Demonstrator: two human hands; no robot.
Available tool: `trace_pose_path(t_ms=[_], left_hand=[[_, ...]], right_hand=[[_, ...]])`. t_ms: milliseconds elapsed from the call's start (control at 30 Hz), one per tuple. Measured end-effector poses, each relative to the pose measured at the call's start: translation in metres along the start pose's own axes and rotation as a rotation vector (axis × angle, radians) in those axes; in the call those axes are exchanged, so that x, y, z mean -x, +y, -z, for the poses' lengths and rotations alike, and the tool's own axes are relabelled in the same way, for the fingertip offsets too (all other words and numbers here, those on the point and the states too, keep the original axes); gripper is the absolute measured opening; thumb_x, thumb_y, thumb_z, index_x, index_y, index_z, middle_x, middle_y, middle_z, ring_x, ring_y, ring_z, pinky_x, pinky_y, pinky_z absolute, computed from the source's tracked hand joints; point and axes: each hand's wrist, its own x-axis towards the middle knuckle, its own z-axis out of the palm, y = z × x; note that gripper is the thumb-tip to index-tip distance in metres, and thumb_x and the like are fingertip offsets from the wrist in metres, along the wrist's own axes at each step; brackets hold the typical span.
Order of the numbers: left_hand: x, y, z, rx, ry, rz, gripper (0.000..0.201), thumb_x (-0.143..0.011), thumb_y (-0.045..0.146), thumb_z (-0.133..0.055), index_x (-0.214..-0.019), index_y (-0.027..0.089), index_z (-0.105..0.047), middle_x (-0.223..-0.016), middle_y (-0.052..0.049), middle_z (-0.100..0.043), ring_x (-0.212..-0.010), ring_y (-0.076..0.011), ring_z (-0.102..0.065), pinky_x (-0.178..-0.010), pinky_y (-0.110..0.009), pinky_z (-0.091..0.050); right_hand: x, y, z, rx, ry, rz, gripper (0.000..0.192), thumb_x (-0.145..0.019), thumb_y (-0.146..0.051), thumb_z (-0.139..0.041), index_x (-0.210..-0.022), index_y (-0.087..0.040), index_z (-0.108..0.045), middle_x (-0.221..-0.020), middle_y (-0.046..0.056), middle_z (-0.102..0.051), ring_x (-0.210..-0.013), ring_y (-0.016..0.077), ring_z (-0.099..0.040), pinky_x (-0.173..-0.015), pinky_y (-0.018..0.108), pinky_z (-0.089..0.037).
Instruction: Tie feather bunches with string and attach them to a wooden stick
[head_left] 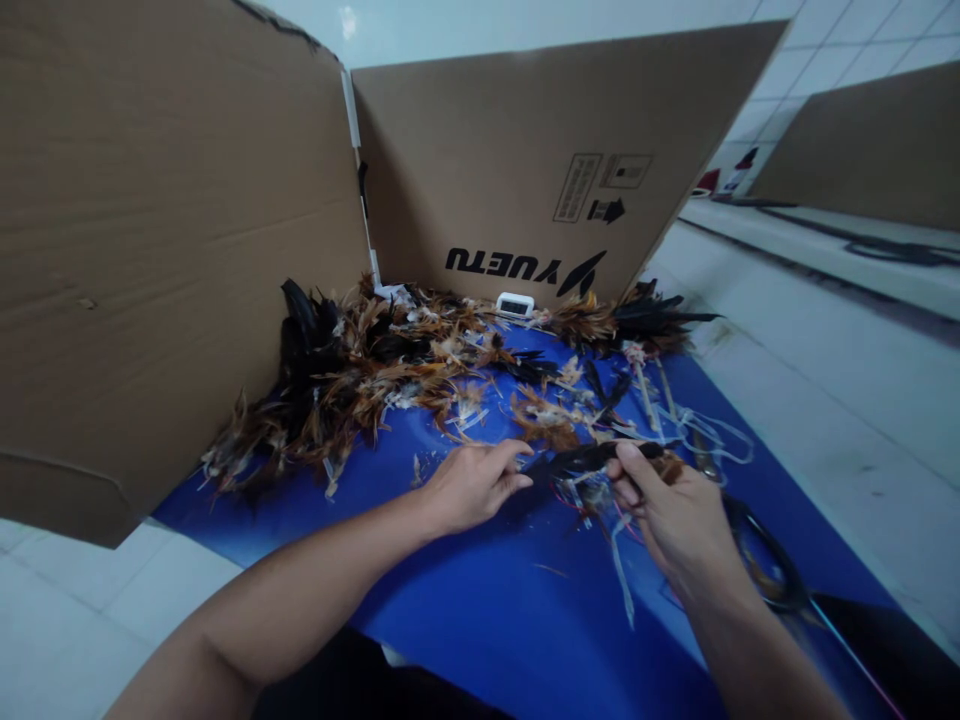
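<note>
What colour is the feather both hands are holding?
Black, shown best in the head view: the feather spans left hand and right hand.

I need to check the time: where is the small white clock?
In the head view, the small white clock stands at the far edge of the blue mat, against the printed cardboard panel, just behind the feather pile.

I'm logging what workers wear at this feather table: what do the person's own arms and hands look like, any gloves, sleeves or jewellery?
Both are bare. The left hand and right hand wear no gloves, and no rings, watch or bands show. Both forearms are uncovered up to the picture's lower edge, so no sleeve is in view. No markings, tape or cables on either arm.
</note>
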Motion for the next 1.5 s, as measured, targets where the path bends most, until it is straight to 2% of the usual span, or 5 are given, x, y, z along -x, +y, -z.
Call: trace_pose_path(t_ms=[600, 800, 1033, 1200, 1500], left_hand=[[-0.002, -0.009, -0.001, -0.099, 0.025, -0.066, 0.020, -0.088, 0.028, -0.044, -0.094, 0.018, -0.059, -0.088, -0.003, -0.068, -0.083, -0.0146, -0.063, -0.077, -0.028, -0.047], [-0.012, -0.041, 0.034, -0.469, 0.195, 0.300, 0.023, -0.085, 0.013, -0.040, -0.098, 0.016, -0.058, -0.093, -0.007, -0.062, -0.090, -0.0176, -0.058, -0.082, -0.032, -0.044], [-0.007, -0.081, 0.059, -0.802, 0.099, 0.684, 0.023, -0.080, 0.016, -0.045, -0.100, 0.011, -0.056, -0.101, -0.016, -0.057, -0.094, -0.0263, -0.056, -0.079, -0.036, -0.044], [-0.006, -0.092, 0.059, -0.725, 0.084, 0.652, 0.019, -0.078, 0.014, -0.046, -0.092, 0.013, -0.059, -0.095, -0.013, -0.060, -0.090, -0.0228, -0.059, -0.081, -0.033, -0.043], [-0.014, -0.104, 0.061, -0.008, 0.502, 0.611, 0.014, -0.069, 0.023, -0.058, -0.079, 0.015, -0.063, -0.066, -0.002, -0.064, -0.062, -0.0161, -0.060, -0.061, -0.024, -0.045]], right_hand=[[-0.006, 0.008, 0.005, -0.014, 0.026, 0.082, 0.028, -0.075, -0.039, -0.065, -0.061, -0.016, -0.056, -0.051, -0.003, -0.047, -0.041, 0.0054, -0.034, -0.036, 0.019, -0.024], [-0.004, 0.004, 0.002, -0.006, 0.021, 0.047, 0.031, -0.073, -0.043, -0.065, -0.061, -0.017, -0.055, -0.047, -0.004, -0.044, -0.039, 0.0064, -0.034, -0.033, 0.019, -0.024], [-0.006, 0.006, 0.004, 0.020, 0.019, 0.068, 0.031, -0.072, -0.043, -0.066, -0.061, -0.016, -0.056, -0.048, -0.003, -0.046, -0.041, 0.0053, -0.035, -0.035, 0.019, -0.025], [-0.005, 0.007, 0.002, 0.046, 0.009, 0.057, 0.034, -0.073, -0.047, -0.064, -0.060, -0.016, -0.055, -0.043, -0.005, -0.041, -0.039, 0.0062, -0.033, -0.035, 0.020, -0.024], [-0.004, 0.005, 0.002, 0.055, -0.003, 0.071, 0.030, -0.075, -0.043, -0.063, -0.061, -0.016, -0.056, -0.046, -0.005, -0.044, -0.040, 0.0051, -0.034, -0.037, 0.019, -0.025]])
